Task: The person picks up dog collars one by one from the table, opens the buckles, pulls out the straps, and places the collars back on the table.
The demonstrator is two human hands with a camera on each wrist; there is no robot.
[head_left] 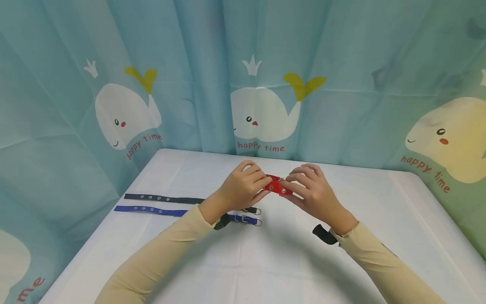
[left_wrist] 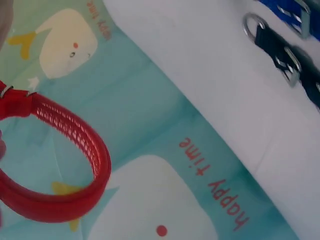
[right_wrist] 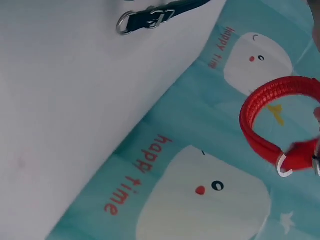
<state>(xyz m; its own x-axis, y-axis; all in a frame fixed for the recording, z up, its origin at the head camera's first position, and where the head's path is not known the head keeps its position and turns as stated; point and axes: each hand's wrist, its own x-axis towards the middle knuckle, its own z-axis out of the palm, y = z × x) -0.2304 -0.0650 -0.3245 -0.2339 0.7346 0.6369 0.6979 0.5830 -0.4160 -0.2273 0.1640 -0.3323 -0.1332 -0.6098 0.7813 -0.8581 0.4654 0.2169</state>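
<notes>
Both hands hold a red collar [head_left: 275,186] with metal eyelets up above the white table. My left hand [head_left: 243,188] pinches its left end between thumb and fingers, while my right hand [head_left: 312,192] grips the right end near the metal hardware. The left wrist view shows the collar [left_wrist: 102,165] bent round into a loop, its strap running through the buckle. From the right wrist, a D-ring [right_wrist: 283,165] stands out beside the buckle on the collar [right_wrist: 248,120]. Fingers cover part of the red strap in the head view.
A black collar [head_left: 186,200] and a blue collar [head_left: 171,212] lie stretched out side by side on the white table [head_left: 243,261], partly behind my left forearm. Blue curtains [head_left: 205,76] with whale prints hang right behind the table's far edge.
</notes>
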